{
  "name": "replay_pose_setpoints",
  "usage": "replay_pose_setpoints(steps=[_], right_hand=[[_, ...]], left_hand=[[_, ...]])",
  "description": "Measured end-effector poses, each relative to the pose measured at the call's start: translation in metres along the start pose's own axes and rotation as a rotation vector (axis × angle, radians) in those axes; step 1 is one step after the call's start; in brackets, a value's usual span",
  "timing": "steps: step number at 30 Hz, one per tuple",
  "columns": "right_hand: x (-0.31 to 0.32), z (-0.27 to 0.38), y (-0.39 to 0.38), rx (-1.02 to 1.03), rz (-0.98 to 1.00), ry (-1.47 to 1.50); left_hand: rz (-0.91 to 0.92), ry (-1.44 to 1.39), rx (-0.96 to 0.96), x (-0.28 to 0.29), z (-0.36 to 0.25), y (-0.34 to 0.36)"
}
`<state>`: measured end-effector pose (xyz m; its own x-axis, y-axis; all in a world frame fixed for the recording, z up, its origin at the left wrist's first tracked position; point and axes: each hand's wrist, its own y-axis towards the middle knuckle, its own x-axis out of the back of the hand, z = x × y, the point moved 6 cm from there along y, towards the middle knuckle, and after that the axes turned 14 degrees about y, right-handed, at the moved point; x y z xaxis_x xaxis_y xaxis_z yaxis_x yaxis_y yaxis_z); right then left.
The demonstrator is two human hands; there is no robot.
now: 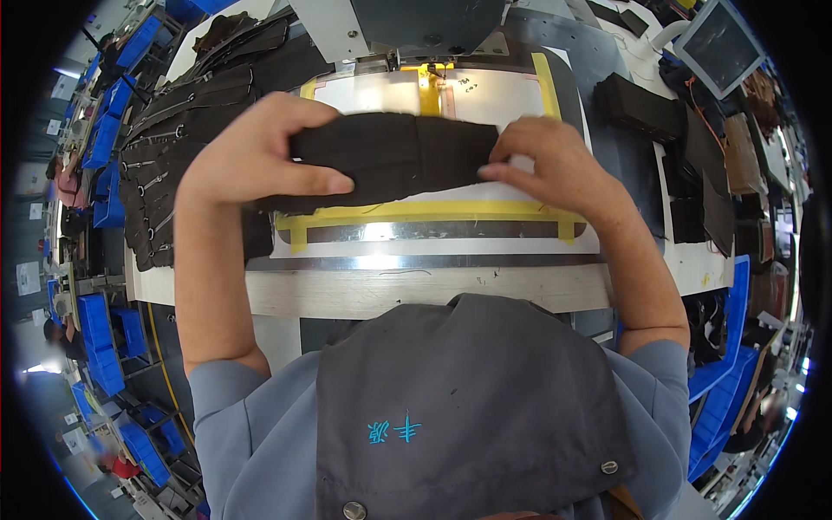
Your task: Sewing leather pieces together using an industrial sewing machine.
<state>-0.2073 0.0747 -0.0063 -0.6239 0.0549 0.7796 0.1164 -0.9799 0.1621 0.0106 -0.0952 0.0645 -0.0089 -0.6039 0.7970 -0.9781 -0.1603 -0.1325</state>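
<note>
A dark strip-shaped piece of fabric [399, 160] is stretched level between my hands, above a pale plate edged with yellow tape [373, 213]. My left hand [260, 156] grips its left end, the thumb lying on top and the fingers partly hidden. At the other end, the thumb and fingers of my right hand [550, 165] pinch the right edge. Just beyond the fabric stands the head of a sewing machine [425, 30], with a lit, yellowish part [429, 91] under it.
A heap of black pieces with metal fittings [186, 130] covers the table's left side. To the right lie black folded pieces [641, 108] and a screen [719, 48] on an arm. The table's pale front edge [416, 290] runs before me. Blue bins [724, 390] stand lower right.
</note>
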Motion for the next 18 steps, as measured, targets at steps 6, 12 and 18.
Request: replay_pose_setpoints(steps=[6, 12, 18], right_hand=[[-0.05, 0.068, 0.014, 0.186, 0.209, 0.477], [-0.09, 0.1, 0.035, 0.053, 0.316, 0.984], [-0.121, 0.039, 0.042, -0.391, 0.219, 1.138]], left_hand=[[-1.072, -0.665, -0.173, 0.078, -0.026, -0.105], [-1.714, -0.898, 0.026, 0.091, 0.025, -0.13], [-1.994, -0.534, 0.575, 0.042, 0.134, -0.16]])
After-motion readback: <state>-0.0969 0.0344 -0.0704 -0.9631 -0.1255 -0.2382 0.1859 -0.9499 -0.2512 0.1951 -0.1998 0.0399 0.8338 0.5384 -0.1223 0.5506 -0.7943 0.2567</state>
